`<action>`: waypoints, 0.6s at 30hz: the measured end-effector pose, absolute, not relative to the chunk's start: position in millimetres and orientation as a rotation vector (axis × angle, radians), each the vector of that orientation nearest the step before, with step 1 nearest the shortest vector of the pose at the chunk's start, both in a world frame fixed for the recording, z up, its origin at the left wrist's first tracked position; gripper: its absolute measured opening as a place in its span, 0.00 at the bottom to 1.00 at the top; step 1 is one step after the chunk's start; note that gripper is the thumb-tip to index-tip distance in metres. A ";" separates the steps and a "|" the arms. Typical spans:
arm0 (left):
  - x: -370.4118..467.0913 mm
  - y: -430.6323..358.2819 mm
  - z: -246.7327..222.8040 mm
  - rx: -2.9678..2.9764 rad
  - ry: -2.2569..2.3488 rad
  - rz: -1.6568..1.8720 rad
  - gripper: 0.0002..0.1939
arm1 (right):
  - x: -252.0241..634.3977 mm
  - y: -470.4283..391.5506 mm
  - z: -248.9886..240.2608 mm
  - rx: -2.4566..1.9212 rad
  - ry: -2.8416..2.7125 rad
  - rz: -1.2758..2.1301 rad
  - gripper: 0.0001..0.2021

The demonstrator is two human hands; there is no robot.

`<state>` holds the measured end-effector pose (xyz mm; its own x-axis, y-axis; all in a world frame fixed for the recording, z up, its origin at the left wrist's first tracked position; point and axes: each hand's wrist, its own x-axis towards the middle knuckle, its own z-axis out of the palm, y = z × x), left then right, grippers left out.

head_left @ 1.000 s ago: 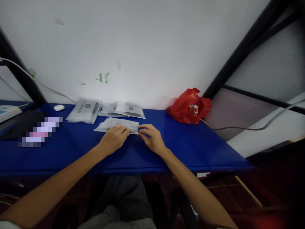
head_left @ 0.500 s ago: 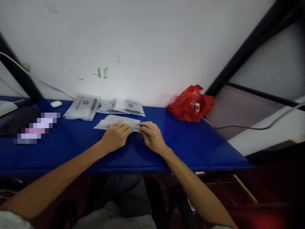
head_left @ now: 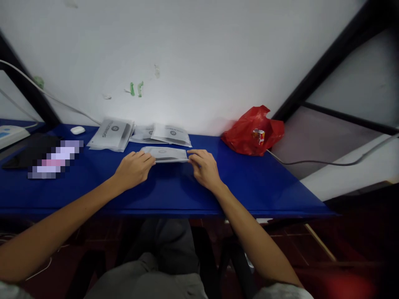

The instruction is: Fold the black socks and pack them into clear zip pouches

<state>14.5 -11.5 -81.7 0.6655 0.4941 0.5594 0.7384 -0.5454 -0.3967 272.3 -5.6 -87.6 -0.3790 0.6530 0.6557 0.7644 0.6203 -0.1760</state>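
Note:
A frosted white pouch [head_left: 170, 154] is held just over the blue table, its near edge slightly raised. My left hand [head_left: 134, 168] is closed on its left end, with the thumb at the near corner. At the right end, my right hand [head_left: 204, 167] pinches the pouch's edge between thumb and fingers. Behind it, two more pouches [head_left: 172, 134] overlap against the wall. A stack of similar printed pouches [head_left: 112, 133] lies to their left.
A red plastic bag [head_left: 246, 132] with a small shiny packet stands at the back right. Further left are a white case [head_left: 77, 130], a blurred-out phone-like object [head_left: 56, 160], a dark flat object [head_left: 31, 149] and a white device [head_left: 12, 135]. A cable runs along the wall.
My left hand has moved left to the pouch's end, and my right hand slightly right. The pouch has shifted a little right and its near edge has tilted up. The view has shifted slightly.

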 end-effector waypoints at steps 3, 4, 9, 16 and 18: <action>8.2 -10.0 -81.2 -2.286 -0.978 -0.481 0.11 | 272.4 -3.8 -89.1 -1.115 -2.116 -0.203 0.07; 7.2 -10.0 -81.4 -2.298 -0.983 -0.475 0.11 | 271.8 -3.7 -89.3 -1.114 -2.119 -0.201 0.07; 6.2 -12.6 -82.4 -2.337 -1.008 -0.466 0.12 | 269.7 -4.3 -89.6 -1.118 -2.127 -0.175 0.08; 6.0 -13.9 -78.9 -2.355 -1.017 -0.465 0.12 | 271.2 -2.9 -91.8 -1.112 -2.108 -0.163 0.08; 6.9 -13.6 -77.2 -2.347 -1.012 -0.457 0.12 | 271.4 -2.9 -91.6 -1.112 -2.108 -0.163 0.08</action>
<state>6.9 -13.6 -77.2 0.6610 0.5621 0.4972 0.7446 -0.5732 -0.3420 271.4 -2.9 -91.6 -0.3548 0.6636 0.6585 0.7571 0.6173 -0.2141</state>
